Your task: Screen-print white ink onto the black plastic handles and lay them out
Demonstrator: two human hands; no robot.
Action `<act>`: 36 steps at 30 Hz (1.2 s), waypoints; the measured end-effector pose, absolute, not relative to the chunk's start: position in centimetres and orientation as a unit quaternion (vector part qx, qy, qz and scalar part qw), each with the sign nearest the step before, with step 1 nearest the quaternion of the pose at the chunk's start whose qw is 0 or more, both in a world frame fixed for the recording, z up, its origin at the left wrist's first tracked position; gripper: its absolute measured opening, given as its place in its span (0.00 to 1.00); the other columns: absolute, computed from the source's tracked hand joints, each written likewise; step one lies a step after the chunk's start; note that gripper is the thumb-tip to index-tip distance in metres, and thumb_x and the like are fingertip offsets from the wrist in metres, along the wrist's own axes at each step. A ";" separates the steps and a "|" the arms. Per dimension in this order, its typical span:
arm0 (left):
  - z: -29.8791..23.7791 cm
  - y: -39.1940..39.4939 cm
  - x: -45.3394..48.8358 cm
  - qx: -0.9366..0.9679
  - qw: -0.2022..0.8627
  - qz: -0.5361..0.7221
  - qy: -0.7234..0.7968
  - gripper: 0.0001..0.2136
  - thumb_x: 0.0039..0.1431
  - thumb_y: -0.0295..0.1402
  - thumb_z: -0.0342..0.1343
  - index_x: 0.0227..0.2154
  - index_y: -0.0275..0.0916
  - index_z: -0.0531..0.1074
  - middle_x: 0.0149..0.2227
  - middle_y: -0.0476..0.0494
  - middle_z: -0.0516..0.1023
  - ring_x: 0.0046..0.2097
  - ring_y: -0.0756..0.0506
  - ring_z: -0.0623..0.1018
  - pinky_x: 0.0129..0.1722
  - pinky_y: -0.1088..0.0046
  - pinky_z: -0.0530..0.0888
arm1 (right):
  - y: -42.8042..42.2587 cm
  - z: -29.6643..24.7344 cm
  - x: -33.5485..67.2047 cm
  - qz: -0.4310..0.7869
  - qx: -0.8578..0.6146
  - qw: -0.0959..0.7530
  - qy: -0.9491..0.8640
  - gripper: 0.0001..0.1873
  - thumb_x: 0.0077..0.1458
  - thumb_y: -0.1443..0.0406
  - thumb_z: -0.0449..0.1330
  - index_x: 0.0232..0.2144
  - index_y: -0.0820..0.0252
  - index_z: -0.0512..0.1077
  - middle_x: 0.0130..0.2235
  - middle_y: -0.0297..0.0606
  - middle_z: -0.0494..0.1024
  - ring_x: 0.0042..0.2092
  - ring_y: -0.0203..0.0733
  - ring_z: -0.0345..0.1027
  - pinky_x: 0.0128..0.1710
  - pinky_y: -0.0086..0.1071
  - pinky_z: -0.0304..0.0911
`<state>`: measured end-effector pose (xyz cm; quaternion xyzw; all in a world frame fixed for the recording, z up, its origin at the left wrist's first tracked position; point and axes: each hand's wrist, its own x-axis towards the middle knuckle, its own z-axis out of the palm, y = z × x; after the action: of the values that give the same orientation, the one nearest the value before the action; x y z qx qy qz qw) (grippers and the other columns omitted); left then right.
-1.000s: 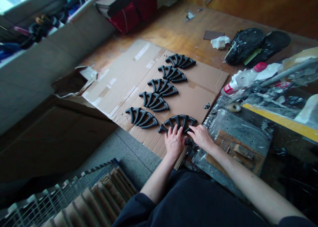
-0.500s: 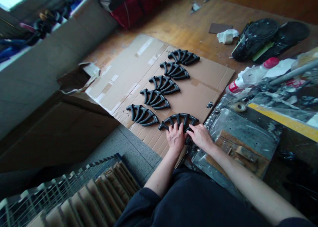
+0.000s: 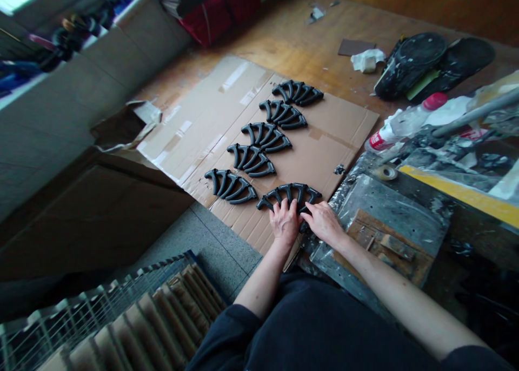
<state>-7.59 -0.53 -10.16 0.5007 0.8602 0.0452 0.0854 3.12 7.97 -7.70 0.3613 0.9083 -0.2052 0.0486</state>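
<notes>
Several fans of curved black plastic pieces lie on a flattened cardboard sheet [image 3: 324,144]. The nearest fan [image 3: 290,193] sits at the sheet's front edge. My left hand [image 3: 285,223] lies flat on its near ends, fingers spread over the pieces. My right hand [image 3: 323,222] rests beside it on the fan's right end, fingers stretched toward the left hand. Another fan [image 3: 231,186] lies to the left, and more [image 3: 251,159] run in a row toward the back, ending at the farthest fan [image 3: 297,92].
A plastic-covered workbench [image 3: 389,209] with a wooden block [image 3: 385,244] stands to the right. A red-capped bottle [image 3: 401,123], black shoe soles [image 3: 409,63] and a tape roll [image 3: 385,172] lie beyond. A wire crate of brown sheets [image 3: 133,322] is at lower left.
Both hands stay on the nearest fan, with only small shifts of the fingers. The camera view has moved slightly.
</notes>
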 end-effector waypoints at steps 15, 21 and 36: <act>-6.5 -0.8 -7.5 0.433 0.126 0.137 0.882 0.23 0.55 0.51 0.57 0.53 0.52 0.71 0.54 0.48 0.73 0.50 0.41 0.70 0.43 0.66 0.71 | 7.2 -4.9 6.4 -0.313 0.340 -0.176 0.869 0.19 0.63 0.59 0.54 0.50 0.64 0.72 0.45 0.45 0.78 0.47 0.46 0.68 0.50 0.38 0.63; -3.8 0.6 -8.0 0.479 0.054 0.159 0.862 0.22 0.55 0.49 0.57 0.52 0.52 0.72 0.54 0.47 0.73 0.51 0.40 0.69 0.47 0.65 0.69 | 8.0 -5.2 7.6 -0.298 0.409 -0.165 0.847 0.16 0.65 0.62 0.50 0.39 0.60 0.76 0.39 0.43 0.79 0.43 0.45 0.71 0.47 0.36 0.64; -4.6 27.4 -13.1 0.667 0.068 0.096 0.736 0.20 0.53 0.47 0.59 0.49 0.51 0.74 0.51 0.43 0.73 0.53 0.37 0.66 0.51 0.57 0.64 | 9.0 -9.8 1.3 -0.339 0.398 0.103 0.846 0.32 0.59 0.58 0.55 0.61 0.72 0.63 0.65 0.56 0.56 0.68 0.57 0.42 0.65 0.48 0.43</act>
<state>-13.05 27.41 -4.64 0.6669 0.7358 0.0959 0.0683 1.28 8.97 -9.82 0.3976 0.8462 -0.3394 0.1030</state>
